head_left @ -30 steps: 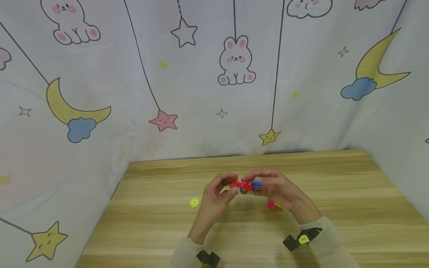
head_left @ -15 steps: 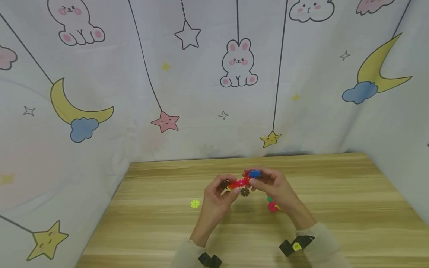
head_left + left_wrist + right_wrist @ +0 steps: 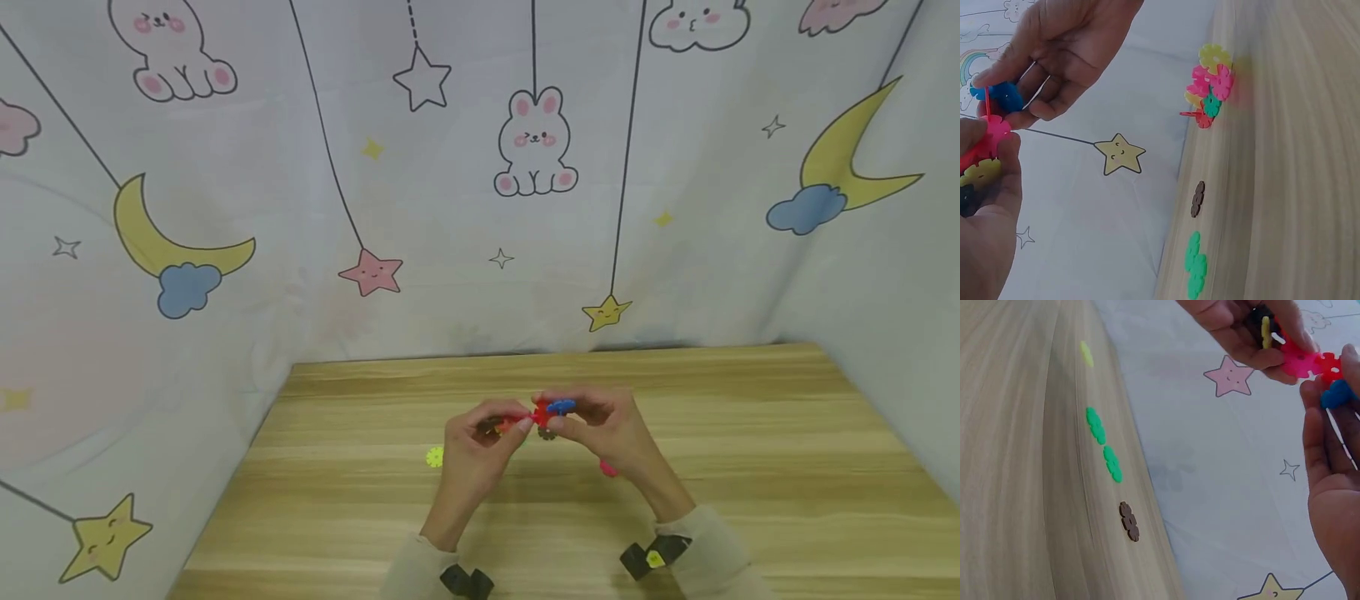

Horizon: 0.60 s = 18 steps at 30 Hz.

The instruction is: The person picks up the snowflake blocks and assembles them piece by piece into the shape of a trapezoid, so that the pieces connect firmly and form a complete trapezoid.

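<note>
Lowered slightly since half a second ago: the right hand (image 3: 609,427), along with the blue notched plastic disc (image 3: 561,407); the left hand (image 3: 480,448) has been shifted a bit toward the left of the frame. Discs are held between both hands, below centre in the head view, above the pale wood-grain bench (image 3: 352,525). By the left hand, a hot-pink notched plastic disc (image 3: 996,130) is pinched between thumb and finger; a pale-yellow notched plastic disc (image 3: 982,173) and a black notched plastic disc (image 3: 967,199) are tucked at the same hand. By the right hand, fingers narrow, a red notched plastic disc (image 3: 1332,367) and the blue one are gripped. Red and pink are touching; whether fully slotted cannot be told.

On the bench, a neon-yellow notched plastic disc (image 3: 434,457) is partly covered by the left hand, left of centre. Two green notched plastic discs (image 3: 1104,445) and a brown notched plastic disc (image 3: 1129,522) are seen lying flat in the right wrist view. A multicoloured cluster of joined discs (image 3: 1211,84) is shown upper right in the left wrist view. Behind, white cartoon-printed fabric (image 3: 450,200) is hung.
</note>
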### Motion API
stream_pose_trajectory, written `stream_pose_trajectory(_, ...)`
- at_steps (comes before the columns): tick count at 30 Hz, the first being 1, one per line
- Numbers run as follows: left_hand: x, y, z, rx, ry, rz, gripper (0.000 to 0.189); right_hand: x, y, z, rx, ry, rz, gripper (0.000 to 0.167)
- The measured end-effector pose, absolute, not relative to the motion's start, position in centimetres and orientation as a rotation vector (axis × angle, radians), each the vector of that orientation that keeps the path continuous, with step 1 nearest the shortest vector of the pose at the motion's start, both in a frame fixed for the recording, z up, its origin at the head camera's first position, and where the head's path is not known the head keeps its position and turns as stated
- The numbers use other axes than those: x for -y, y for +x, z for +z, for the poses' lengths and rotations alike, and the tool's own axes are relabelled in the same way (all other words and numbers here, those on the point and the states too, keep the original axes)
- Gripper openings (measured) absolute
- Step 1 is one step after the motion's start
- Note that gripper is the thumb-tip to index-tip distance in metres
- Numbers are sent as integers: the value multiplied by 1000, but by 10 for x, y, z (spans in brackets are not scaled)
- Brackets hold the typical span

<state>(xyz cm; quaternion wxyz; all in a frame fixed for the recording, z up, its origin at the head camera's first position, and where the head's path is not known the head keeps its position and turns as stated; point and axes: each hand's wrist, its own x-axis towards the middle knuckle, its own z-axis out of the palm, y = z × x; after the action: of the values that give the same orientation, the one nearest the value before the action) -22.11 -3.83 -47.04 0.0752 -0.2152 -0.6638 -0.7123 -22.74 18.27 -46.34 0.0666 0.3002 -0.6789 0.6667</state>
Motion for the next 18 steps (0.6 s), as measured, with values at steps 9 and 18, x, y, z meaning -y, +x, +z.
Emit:
stream_pose_trajectory(9, 40, -223, -475, 1849, -892, -2057, 11, -179, -229, -467, 1854, 1081, 2093, 34)
stream_pose_trajectory(18, 40, -220, -470, 1975, -687, -2122, 12, -174, -225, -465, 1981, 917, 2063, 39)
